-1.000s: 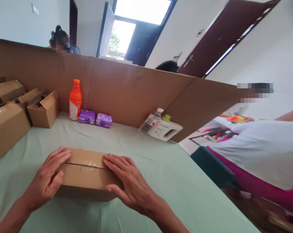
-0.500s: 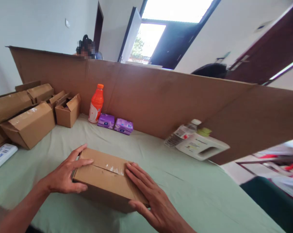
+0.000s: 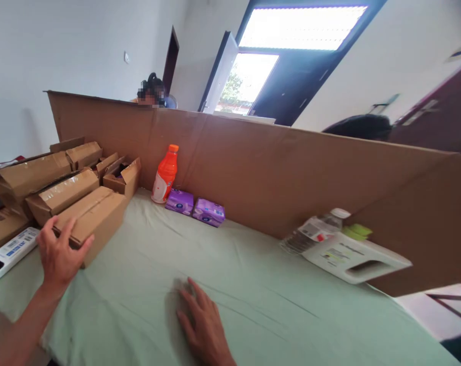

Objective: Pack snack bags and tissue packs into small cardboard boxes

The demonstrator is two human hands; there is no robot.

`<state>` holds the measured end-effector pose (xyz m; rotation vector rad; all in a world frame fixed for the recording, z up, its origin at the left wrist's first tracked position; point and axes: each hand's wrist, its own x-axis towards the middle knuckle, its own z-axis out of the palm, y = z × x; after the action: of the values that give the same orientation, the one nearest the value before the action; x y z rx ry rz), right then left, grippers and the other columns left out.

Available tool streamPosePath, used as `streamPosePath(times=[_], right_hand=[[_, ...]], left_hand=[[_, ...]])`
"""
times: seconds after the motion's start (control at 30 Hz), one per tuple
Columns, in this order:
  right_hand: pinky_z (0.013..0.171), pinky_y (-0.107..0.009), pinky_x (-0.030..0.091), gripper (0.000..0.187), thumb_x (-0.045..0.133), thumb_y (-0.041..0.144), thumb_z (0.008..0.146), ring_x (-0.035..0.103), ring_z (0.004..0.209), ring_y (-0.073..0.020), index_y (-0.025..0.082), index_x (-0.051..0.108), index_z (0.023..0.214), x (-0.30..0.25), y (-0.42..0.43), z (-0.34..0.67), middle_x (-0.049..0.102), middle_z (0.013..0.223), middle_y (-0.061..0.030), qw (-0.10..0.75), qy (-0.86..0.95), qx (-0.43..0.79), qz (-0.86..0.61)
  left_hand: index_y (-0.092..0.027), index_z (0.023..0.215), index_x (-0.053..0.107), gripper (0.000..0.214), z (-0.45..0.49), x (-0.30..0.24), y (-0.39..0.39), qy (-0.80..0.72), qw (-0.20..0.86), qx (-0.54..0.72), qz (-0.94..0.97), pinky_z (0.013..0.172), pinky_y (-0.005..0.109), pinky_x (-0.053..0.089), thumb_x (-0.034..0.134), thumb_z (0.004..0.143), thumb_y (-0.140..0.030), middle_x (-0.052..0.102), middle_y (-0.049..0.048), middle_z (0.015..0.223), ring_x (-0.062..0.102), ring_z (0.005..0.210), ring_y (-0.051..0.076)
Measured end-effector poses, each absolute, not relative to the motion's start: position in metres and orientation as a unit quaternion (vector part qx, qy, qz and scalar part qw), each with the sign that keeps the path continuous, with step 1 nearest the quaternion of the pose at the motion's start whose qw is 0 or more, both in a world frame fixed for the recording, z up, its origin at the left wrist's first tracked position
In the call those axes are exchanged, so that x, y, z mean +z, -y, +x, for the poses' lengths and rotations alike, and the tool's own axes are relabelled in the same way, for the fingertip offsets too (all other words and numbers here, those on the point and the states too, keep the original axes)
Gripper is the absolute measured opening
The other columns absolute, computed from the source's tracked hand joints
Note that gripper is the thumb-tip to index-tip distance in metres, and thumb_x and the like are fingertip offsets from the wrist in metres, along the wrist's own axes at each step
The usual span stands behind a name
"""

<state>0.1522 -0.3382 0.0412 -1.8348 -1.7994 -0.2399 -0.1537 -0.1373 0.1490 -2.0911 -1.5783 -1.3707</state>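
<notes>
At the left of the head view, my left hand (image 3: 60,256) spans the near end of a closed cardboard box (image 3: 103,213), fingers over its top edge and thumb at the right side. The box lies beside several other cardboard boxes (image 3: 68,190). My right hand (image 3: 205,323) is at the lower middle, over the green cloth (image 3: 261,305), fingers apart and holding nothing. Whether its fingertips touch the cloth I cannot tell. A white box-like pack with blue print (image 3: 15,251) lies just left of my left hand.
An orange bottle (image 3: 165,175) and two purple packs (image 3: 209,212) stand along a tall cardboard panel (image 3: 253,168). A clear bottle (image 3: 316,231) and a white jug (image 3: 356,256) lean together at the right. Behind the panel is a person (image 3: 152,91).
The cardboard box has gone from the middle of the cloth to the group of boxes at the left, with my left hand on it. My right hand has let go of it.
</notes>
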Motion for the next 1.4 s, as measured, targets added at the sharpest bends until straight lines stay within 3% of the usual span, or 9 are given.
streamPosePath(times=[0.33, 0.47, 0.53, 0.57, 0.67, 0.73, 0.87, 1.0, 1.4], right_hand=[[0.096, -0.054, 0.057, 0.032, 0.051, 0.025, 0.094, 0.062, 0.126, -0.0343, 0.023, 0.070, 0.120, 0.027, 0.342, 0.152, 0.060, 0.142, -0.0169, 0.254, 0.656, -0.042, -0.710], [0.099, -0.054, 0.055, 0.033, 0.055, 0.023, 0.090, 0.060, 0.128, -0.0342, 0.023, 0.071, 0.118, 0.019, 0.338, 0.152, 0.059, 0.143, -0.0161, 0.260, 0.644, -0.040, -0.719], [0.100, -0.051, 0.053, 0.033, 0.057, 0.022, 0.088, 0.060, 0.128, -0.0330, 0.022, 0.072, 0.118, 0.016, 0.336, 0.152, 0.060, 0.143, -0.0161, 0.259, 0.642, -0.036, -0.721], [0.102, -0.050, 0.052, 0.034, 0.057, 0.021, 0.088, 0.060, 0.128, -0.0325, 0.022, 0.072, 0.119, 0.016, 0.334, 0.152, 0.059, 0.143, -0.0160, 0.257, 0.640, -0.033, -0.723], [0.106, -0.051, 0.048, 0.040, 0.058, 0.022, 0.090, 0.056, 0.132, -0.0319, 0.020, 0.068, 0.128, 0.026, 0.331, 0.149, 0.056, 0.147, -0.0161, 0.237, 0.638, -0.007, -0.732], [0.109, -0.051, 0.045, 0.044, 0.058, 0.025, 0.092, 0.052, 0.137, -0.0318, 0.020, 0.064, 0.135, 0.037, 0.330, 0.143, 0.053, 0.150, -0.0151, 0.208, 0.647, 0.013, -0.733], [0.118, -0.050, 0.034, 0.055, 0.057, 0.036, 0.097, 0.039, 0.147, -0.0310, 0.018, 0.052, 0.148, 0.057, 0.337, 0.128, 0.045, 0.158, -0.0127, 0.164, 0.670, 0.040, -0.723], [0.123, -0.050, 0.026, 0.061, 0.055, 0.048, 0.098, 0.032, 0.151, -0.0303, 0.021, 0.046, 0.153, 0.063, 0.364, 0.110, 0.038, 0.162, -0.0107, 0.147, 0.693, 0.065, -0.702], [0.121, -0.050, 0.029, 0.054, 0.054, 0.041, 0.100, 0.034, 0.150, -0.0272, 0.030, 0.046, 0.152, 0.048, 0.458, 0.058, 0.040, 0.161, -0.0061, 0.168, 0.651, 0.010, -0.740]], left_hand=[[-0.009, 0.138, 0.053, 0.064, -0.124, 0.153, 0.090, 0.587, 0.086, -0.438, -0.675, 0.116, 0.065, 0.027, 0.060, 0.092, -0.052, 0.029, 0.0289, 0.155, 0.029, 0.145, 0.049], [-0.006, 0.157, 0.017, 0.091, -0.126, 0.137, 0.106, 0.594, 0.081, -0.433, -0.673, 0.116, 0.068, 0.025, 0.061, 0.090, -0.050, -0.001, 0.0322, 0.164, 0.012, 0.151, 0.053], [-0.006, 0.159, 0.004, 0.093, -0.126, 0.116, 0.130, 0.590, 0.075, -0.409, -0.693, 0.114, 0.069, 0.028, 0.054, 0.093, -0.049, -0.006, 0.0318, 0.165, 0.012, 0.151, 0.052], [-0.006, 0.158, 0.009, 0.088, -0.125, 0.103, 0.144, 0.579, 0.067, -0.391, -0.712, 0.112, 0.069, 0.032, 0.051, 0.093, -0.048, 0.000, 0.0319, 0.165, 0.019, 0.150, 0.052], [-0.012, 0.142, 0.051, 0.063, -0.117, 0.066, 0.191, 0.498, 0.030, -0.294, -0.815, 0.108, 0.064, 0.040, 0.053, 0.088, -0.043, 0.042, 0.0261, 0.154, 0.046, 0.137, 0.047], [-0.019, 0.132, 0.064, 0.052, -0.109, 0.050, 0.219, 0.437, 0.009, -0.228, -0.870, 0.111, 0.061, 0.037, 0.057, 0.086, -0.042, 0.058, 0.0192, 0.145, 0.051, 0.135, 0.042], [-0.028, 0.141, 0.059, 0.057, -0.100, 0.046, 0.253, 0.348, -0.011, -0.149, -0.926, 0.119, 0.058, 0.028, 0.061, 0.087, -0.046, 0.052, 0.0117, 0.154, 0.042, 0.144, 0.036], [-0.029, 0.145, 0.054, 0.058, -0.106, 0.053, 0.270, 0.286, -0.016, -0.113, -0.952, 0.121, 0.056, 0.027, 0.058, 0.091, -0.050, 0.046, 0.0106, 0.158, 0.040, 0.146, 0.033], [-0.027, 0.141, 0.059, 0.053, -0.145, 0.059, 0.311, 0.231, 0.006, -0.125, -0.965, 0.115, 0.059, 0.033, 0.058, 0.092, -0.048, 0.055, 0.0105, 0.151, 0.051, 0.137, 0.035]])
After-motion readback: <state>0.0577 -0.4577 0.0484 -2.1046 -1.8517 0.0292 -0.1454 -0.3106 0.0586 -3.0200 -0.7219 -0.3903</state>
